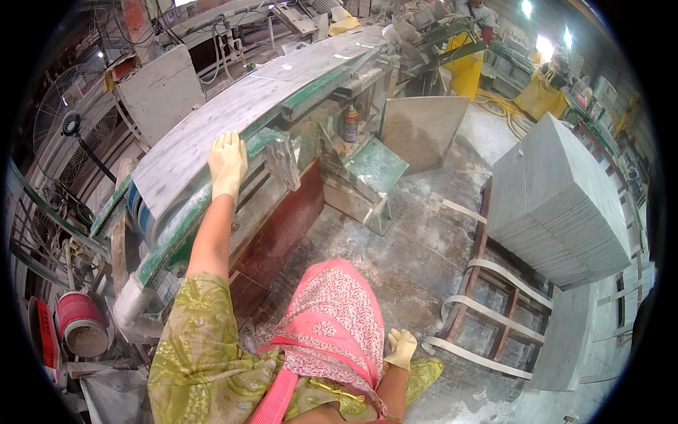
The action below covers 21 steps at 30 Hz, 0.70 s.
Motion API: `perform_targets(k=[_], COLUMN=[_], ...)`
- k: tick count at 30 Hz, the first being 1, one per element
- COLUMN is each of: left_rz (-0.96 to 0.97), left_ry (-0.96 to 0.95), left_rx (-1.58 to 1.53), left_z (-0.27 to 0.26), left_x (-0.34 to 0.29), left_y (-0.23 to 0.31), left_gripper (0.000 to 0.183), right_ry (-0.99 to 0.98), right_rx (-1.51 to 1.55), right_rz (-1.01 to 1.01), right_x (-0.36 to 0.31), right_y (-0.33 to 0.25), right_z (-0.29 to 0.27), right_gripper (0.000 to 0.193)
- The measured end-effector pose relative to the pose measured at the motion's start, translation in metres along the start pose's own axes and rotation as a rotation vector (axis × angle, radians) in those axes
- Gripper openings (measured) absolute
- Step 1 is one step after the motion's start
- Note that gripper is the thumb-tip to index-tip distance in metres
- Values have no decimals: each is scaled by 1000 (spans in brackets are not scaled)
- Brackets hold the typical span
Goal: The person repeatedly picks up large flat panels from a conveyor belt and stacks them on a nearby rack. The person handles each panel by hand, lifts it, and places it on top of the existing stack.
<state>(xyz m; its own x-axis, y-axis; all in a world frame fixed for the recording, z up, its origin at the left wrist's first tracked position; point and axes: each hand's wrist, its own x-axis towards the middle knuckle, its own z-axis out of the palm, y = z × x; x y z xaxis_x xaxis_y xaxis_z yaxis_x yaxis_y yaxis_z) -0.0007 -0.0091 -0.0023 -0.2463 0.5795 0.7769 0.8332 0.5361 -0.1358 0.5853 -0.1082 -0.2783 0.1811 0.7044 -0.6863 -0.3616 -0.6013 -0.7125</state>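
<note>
To your left, the slab [187, 152], flat, smooth-looking and pale with grey streaks, lies on the green-edged bench [162, 249], and your left hand [227, 166] rests on its near edge, fingers straight and gripping nothing. Your right hand [400, 348] hangs low beside your thin printed apron [321, 311], fingers curled, though I cannot tell whether it holds anything. Farther right, the blocky grey stack [544, 191], finely layered, sits by a rusty rack [513, 304], so the work looks partly done, with the slab left to handle.
</note>
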Motion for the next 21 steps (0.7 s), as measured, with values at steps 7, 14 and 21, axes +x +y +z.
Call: perform_targets(k=[7, 14, 21], left_rz=[11, -1, 3], left_ry=[17, 0, -9], left_rx=[-4, -11, -2], left_z=[5, 1, 3], left_x=[0, 1, 0], left_y=[-1, 0, 0], left_gripper=[32, 33, 34], right_ry=[-14, -17, -7], right_rx=[-29, -33, -37], right_rz=[-10, -7, -12], right_x=[8, 6, 7], right_y=[5, 6, 4], right_z=[-5, -5, -3], right_gripper=[51, 50, 51])
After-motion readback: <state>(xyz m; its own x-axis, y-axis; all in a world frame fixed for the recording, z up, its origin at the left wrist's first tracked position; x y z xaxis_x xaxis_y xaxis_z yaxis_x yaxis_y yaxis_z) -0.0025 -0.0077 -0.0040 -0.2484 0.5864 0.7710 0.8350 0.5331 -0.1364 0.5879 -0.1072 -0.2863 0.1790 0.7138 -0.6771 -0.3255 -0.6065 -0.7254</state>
